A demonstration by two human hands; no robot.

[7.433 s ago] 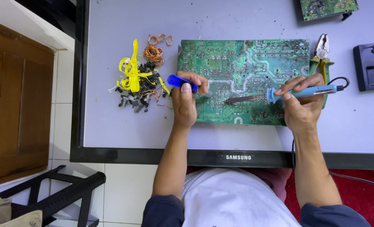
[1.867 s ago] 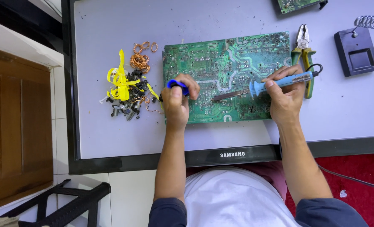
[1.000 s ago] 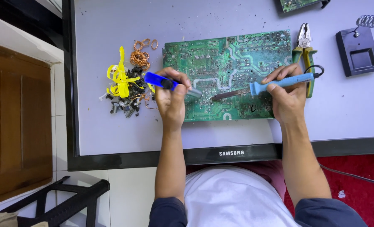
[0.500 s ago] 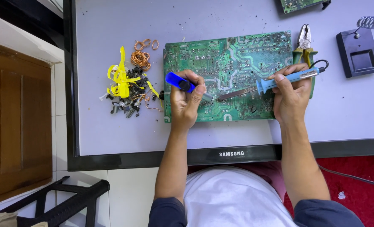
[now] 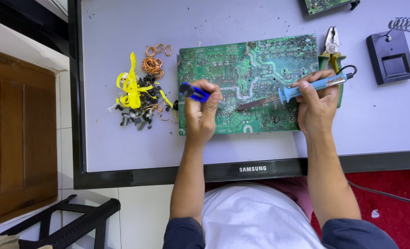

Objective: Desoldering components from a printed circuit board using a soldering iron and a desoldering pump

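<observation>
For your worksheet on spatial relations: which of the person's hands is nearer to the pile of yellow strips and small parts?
Left. The left hand is just right of the pile; the right hand is far across the circuit board.

The left hand [image 5: 202,113] is covering most of the blue-handled tool [image 5: 193,91], so its working end is staying out of sight. The right hand [image 5: 316,103] is hiding the middle of the soldering iron [image 5: 306,88]. At the worktop's far edge, the frame is cutting off a second circuit board [image 5: 327,4]. The small dark parts [image 5: 138,115] are showing too small to identify.
</observation>
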